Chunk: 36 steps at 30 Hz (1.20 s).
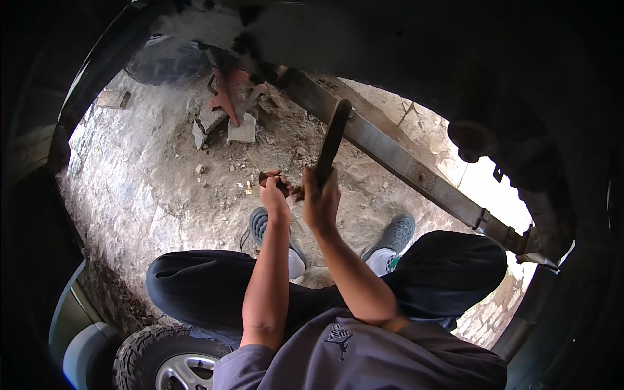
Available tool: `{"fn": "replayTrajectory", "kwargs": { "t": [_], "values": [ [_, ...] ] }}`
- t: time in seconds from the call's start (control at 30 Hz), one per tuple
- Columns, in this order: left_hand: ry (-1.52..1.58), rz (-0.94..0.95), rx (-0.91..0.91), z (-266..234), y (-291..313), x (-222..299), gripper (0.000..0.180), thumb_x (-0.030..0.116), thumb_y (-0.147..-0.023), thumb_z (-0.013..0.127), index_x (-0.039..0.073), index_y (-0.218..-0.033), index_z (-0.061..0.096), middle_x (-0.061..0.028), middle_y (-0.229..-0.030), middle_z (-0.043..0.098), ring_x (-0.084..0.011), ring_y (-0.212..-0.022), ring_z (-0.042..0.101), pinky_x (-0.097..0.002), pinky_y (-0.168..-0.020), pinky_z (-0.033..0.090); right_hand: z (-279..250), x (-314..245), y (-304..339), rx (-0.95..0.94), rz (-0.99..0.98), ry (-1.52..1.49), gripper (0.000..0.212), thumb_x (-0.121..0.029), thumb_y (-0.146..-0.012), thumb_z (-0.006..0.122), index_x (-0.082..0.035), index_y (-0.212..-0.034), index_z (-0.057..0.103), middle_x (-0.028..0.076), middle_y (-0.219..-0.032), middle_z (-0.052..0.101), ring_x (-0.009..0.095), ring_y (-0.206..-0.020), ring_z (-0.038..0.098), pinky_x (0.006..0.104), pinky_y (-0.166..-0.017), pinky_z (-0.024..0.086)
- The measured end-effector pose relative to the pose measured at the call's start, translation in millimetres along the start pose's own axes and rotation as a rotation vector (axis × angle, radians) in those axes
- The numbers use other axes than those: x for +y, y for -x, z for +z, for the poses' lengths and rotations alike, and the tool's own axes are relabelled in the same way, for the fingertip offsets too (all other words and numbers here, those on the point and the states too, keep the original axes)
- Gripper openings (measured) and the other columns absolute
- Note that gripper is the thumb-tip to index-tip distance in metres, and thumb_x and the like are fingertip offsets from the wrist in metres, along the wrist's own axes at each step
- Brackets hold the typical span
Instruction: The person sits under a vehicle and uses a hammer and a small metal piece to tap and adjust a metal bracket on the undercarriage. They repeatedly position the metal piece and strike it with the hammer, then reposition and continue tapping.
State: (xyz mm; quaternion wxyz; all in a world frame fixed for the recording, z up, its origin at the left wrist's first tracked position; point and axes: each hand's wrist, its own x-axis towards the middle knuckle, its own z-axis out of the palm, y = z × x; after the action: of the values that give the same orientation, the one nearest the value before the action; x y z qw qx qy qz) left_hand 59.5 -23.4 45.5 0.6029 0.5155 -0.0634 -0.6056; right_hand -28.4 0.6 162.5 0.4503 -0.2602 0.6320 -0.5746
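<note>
Dark bar point(334, 140) leaning to one o'clock, tight in the right hand's point(320, 200) curled fist! At nine o'clock, the left hand point(275, 196) grips a small dark piece point(283, 188). A loose swing could clip the metal beam point(390, 151) at two o'clock; contact's unclear. Rough ground point(156, 149) toward ten offers room.

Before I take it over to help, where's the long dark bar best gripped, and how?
I'd probably grip the long dark bar where it juts past the right hand, from the left: that part is slim and uncovered, while its tip overlaps the metal beam in view.
</note>
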Motion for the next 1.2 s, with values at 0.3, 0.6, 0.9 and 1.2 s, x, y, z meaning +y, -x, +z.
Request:
{"fn": "replayTrajectory", "kwargs": {
  "t": [0.3,0.6,0.9,1.2],
  "values": [
    [-0.020,0.006,-0.045,6,2,-9,0.015,0.011,-0.096,0.047,0.006,-0.106,0.057,-0.0060,-0.080,0.059,-0.0157,-0.066,0.057,-0.0310,-0.057,0.049,-15,2,-49,-0.283,0.306,-0.350,0.021,-0.021,-0.102,0.065,-0.009,-0.099,0.048,0.002,-0.071,0.056,0.009,-0.045,0.049,0.0258,-0.040,0.037],
    [-0.023,0.020,-0.023,-8,1,2,0.017,0.011,-0.096,0.047,0.005,-0.107,0.057,-0.0064,-0.079,0.057,-0.0161,-0.067,0.055,-0.0304,-0.058,0.049,22,-19,-67,-0.026,0.171,-0.356,0.023,-0.022,-0.105,0.060,-0.009,-0.092,0.045,0.001,-0.067,0.050,0.010,-0.044,0.046,0.0276,-0.039,0.035],
    [0.037,-0.007,-0.026,1,2,11,0.016,0.008,-0.096,0.046,0.004,-0.107,0.056,-0.0071,-0.078,0.057,-0.0172,-0.064,0.055,-0.0315,-0.059,0.051,6,43,-42,0.049,-0.073,0.022,0.025,-0.022,-0.101,0.064,-0.006,-0.101,0.046,0.003,-0.069,0.052,0.013,-0.045,0.049,0.0293,-0.038,0.038],
    [0.050,0.002,-0.054,10,-3,-2,0.018,0.011,-0.096,0.048,0.004,-0.108,0.058,-0.0060,-0.076,0.057,-0.0167,-0.063,0.055,-0.0299,-0.056,0.048,7,28,-56,-0.035,-0.029,0.147,0.029,-0.028,-0.099,0.066,-0.005,-0.102,0.048,0.005,-0.072,0.057,0.014,-0.051,0.056,0.0305,-0.042,0.043]
  ]
}}
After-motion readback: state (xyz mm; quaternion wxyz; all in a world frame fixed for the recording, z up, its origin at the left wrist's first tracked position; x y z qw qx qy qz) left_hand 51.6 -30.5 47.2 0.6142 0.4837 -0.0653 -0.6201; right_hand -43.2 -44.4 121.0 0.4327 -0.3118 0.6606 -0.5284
